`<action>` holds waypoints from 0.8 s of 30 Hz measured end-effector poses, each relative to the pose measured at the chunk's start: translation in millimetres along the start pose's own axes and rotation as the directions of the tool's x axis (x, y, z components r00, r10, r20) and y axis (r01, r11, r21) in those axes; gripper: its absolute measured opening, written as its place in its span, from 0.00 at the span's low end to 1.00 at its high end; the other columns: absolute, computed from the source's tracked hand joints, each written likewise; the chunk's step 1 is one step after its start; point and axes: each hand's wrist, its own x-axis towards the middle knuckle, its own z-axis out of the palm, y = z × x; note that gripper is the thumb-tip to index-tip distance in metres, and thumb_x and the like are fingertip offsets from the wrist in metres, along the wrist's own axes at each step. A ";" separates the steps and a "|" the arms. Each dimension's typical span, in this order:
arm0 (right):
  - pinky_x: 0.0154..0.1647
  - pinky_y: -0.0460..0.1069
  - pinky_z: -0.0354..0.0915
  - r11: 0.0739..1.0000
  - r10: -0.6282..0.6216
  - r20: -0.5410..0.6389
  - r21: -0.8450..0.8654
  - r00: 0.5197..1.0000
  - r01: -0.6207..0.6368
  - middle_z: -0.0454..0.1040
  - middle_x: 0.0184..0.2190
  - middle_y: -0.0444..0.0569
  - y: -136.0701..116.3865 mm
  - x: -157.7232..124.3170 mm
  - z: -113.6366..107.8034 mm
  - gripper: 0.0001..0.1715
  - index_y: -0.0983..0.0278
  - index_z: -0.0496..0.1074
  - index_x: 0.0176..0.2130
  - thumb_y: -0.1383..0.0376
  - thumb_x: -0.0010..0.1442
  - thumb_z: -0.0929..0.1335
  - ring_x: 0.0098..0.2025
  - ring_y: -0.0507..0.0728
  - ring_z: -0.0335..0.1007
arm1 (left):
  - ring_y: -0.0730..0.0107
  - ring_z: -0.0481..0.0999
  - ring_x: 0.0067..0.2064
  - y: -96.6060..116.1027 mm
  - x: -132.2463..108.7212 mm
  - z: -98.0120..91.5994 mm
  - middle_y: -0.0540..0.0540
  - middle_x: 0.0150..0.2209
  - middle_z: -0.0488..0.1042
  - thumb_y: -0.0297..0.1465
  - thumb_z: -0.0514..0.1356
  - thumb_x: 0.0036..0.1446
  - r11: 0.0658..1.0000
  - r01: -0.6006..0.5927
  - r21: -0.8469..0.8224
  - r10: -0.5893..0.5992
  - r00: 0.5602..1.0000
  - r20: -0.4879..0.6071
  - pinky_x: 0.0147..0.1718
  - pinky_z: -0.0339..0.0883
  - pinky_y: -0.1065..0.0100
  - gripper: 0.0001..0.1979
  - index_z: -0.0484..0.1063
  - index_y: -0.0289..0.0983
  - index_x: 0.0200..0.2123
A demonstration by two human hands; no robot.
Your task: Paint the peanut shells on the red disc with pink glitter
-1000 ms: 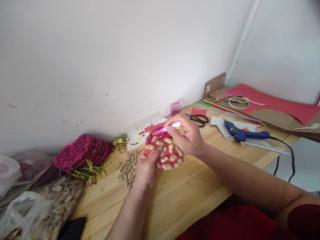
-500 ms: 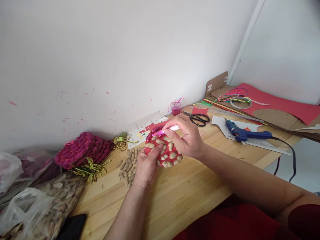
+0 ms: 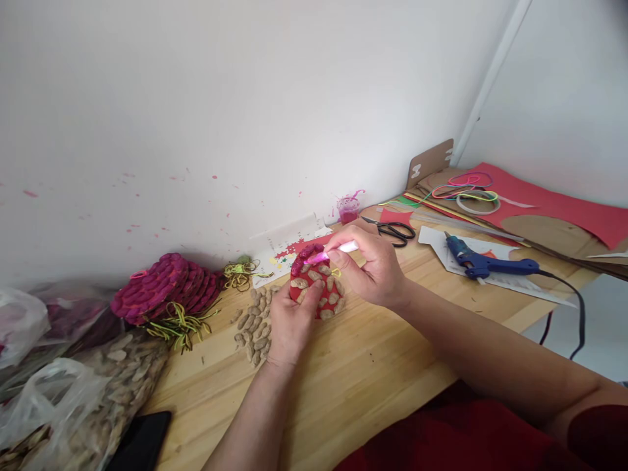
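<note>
My left hand (image 3: 293, 324) is closed on the lower left edge of a red disc (image 3: 326, 314) studded with peanuts, its thumb across the face. Peanuts along the disc's upper left rim are coated purple-magenta; the others are bare tan. Between the thumb and fingers of my right hand (image 3: 370, 265) is a slim paintbrush (image 3: 347, 247) with a white handle and a pink-stained tip, which lies at the coated peanuts. The disc is tilted above the wooden table. Loose peanuts (image 3: 254, 330) lie just left of my left hand.
Stacked purple peanut discs (image 3: 157, 288) with yellow-green cords stand at left, near plastic bags (image 3: 63, 405) of peanuts and a black phone (image 3: 140, 441). A cup of pink paint (image 3: 348, 210) stands by the wall. Scissors (image 3: 395, 232), a blue glue gun (image 3: 490, 263) and red sheets (image 3: 554, 203) lie at right.
The disc has turned in my left hand, its face now narrower to the camera, and a yellow cord shows at its right edge. The brush remains at the upper rim.
</note>
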 end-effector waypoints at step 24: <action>0.45 0.56 0.63 0.997 -0.065 0.042 0.038 0.997 0.063 0.81 0.32 0.47 -0.1 -1.5 0.8 0.04 0.61 0.74 0.37 0.65 0.67 0.69 0.37 0.57 0.72 | 0.73 0.70 0.27 -15.6 4.2 -2.9 0.51 0.26 0.74 0.39 0.71 0.53 0.990 0.080 -0.115 -0.077 0.997 0.032 0.29 0.69 0.71 0.14 0.74 0.36 0.28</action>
